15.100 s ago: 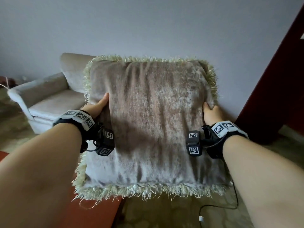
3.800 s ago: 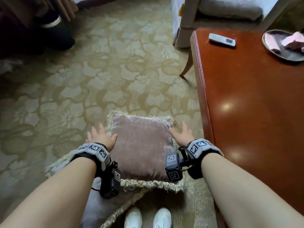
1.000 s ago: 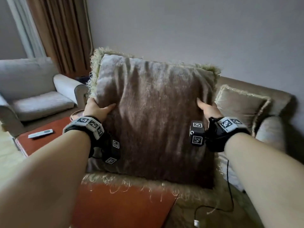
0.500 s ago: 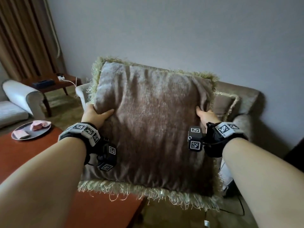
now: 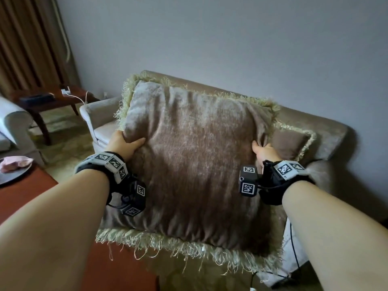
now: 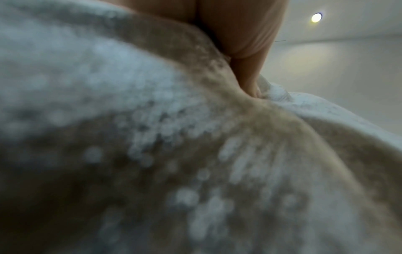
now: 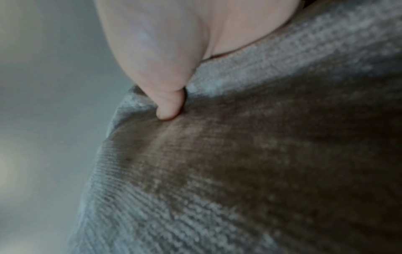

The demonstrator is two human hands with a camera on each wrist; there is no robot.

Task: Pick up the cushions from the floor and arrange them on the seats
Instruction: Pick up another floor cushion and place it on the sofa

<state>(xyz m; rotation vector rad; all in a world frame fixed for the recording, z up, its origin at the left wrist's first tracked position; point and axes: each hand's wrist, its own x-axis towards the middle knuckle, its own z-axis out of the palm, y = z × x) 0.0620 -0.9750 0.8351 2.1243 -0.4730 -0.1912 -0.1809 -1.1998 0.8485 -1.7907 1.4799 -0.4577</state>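
I hold a large brown velvet cushion [image 5: 195, 164] with a pale green fringe upright in the air before a brown sofa [image 5: 327, 131]. My left hand [image 5: 123, 144] grips its left edge, thumb on the front. My right hand [image 5: 262, 151] grips its right edge. In both wrist views a thumb digs into the cushion fabric [image 6: 195, 154] [image 7: 250, 163]. A second fringed cushion [image 5: 291, 141] leans on the sofa's backrest, half hidden behind the held one. The sofa's seat is hidden.
A red-brown coffee table [image 5: 25, 196] with a grey plate [image 5: 12, 177] is at the lower left. A pale armchair [image 5: 12, 127] and a dark side table [image 5: 52, 101] with a charger stand at the left, by brown curtains [image 5: 27, 43]. A black cable [image 5: 294, 244] hangs at the lower right.
My view has swung right and down toward the sofa. The cushion, held the same way in both hands, has come closer to the sofa's backrest.
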